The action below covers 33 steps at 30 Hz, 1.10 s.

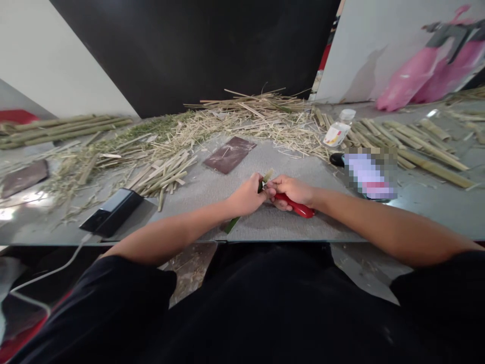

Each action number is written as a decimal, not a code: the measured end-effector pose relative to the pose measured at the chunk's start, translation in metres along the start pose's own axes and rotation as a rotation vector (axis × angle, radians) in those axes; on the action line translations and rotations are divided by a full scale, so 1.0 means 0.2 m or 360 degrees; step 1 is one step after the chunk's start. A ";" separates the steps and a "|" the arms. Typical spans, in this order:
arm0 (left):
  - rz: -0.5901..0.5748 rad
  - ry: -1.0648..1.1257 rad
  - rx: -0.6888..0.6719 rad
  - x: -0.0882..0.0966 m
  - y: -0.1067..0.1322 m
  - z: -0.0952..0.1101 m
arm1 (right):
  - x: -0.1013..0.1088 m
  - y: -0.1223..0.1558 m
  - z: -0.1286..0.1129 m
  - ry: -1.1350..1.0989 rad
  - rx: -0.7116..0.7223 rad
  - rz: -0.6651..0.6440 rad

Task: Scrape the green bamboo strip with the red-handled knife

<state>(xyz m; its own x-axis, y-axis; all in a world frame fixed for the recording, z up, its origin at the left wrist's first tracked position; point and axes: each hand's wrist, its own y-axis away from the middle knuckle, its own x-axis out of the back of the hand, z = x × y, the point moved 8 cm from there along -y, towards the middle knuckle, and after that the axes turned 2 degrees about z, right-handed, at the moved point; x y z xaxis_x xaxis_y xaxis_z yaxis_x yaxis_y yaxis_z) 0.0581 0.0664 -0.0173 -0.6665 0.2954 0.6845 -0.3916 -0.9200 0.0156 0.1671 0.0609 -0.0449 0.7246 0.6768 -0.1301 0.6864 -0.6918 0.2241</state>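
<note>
My left hand (248,194) is closed around a short green bamboo strip (232,225); its pale cut end sticks up past my fingers and its green end points down toward me. My right hand (290,191) grips a red-handled knife (299,207), with the handle jutting out to the right. The blade is hidden between my fingers where it meets the strip. Both hands touch, just above the near part of a grey mat (265,222).
Split bamboo strips (162,174) and shavings (242,119) cover the far mat. A dark power bank (113,211) with a white cable lies left. A brown pad (229,154), a small bottle (338,130), a phone (366,177) and whole bamboo pieces (417,144) lie beyond and right.
</note>
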 end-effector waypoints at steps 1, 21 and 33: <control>-0.0011 -0.0003 -0.0007 0.00 0.00 0.01 | 0.00 0.00 0.00 0.0003 -0.0018 -0.0032; 0.0151 0.0056 0.0002 0.04 -0.02 0.01 | 0.03 0.00 -0.01 0.0007 0.0315 0.0494; -0.0081 0.0478 -0.0094 0.00 -0.03 -0.01 | 0.01 0.01 -0.01 0.0118 0.0123 0.0028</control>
<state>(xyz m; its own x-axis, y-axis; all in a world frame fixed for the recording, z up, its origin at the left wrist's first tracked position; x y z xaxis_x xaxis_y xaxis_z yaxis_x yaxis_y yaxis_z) 0.0594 0.0724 -0.0184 -0.7994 0.4118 0.4375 -0.4597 -0.8881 -0.0042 0.1694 0.0609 -0.0421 0.7318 0.6793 -0.0544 0.6786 -0.7189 0.1504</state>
